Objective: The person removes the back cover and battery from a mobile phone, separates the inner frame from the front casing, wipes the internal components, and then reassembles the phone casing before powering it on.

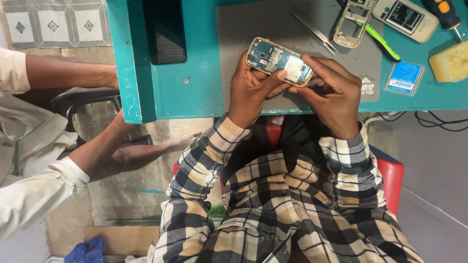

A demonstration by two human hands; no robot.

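Over grey mat (253, 29), left hand (251, 90) & right hand (331, 95) grip tight a flat blue circuit board (279, 62).

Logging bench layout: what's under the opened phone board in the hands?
The phone board is held off the surface by the left hand and right hand. Below lies the grey work mat on the teal table; the spot directly beneath is covered by the hands.

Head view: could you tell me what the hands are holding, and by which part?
Both hands, left and right, hold a bare phone board by its ends.
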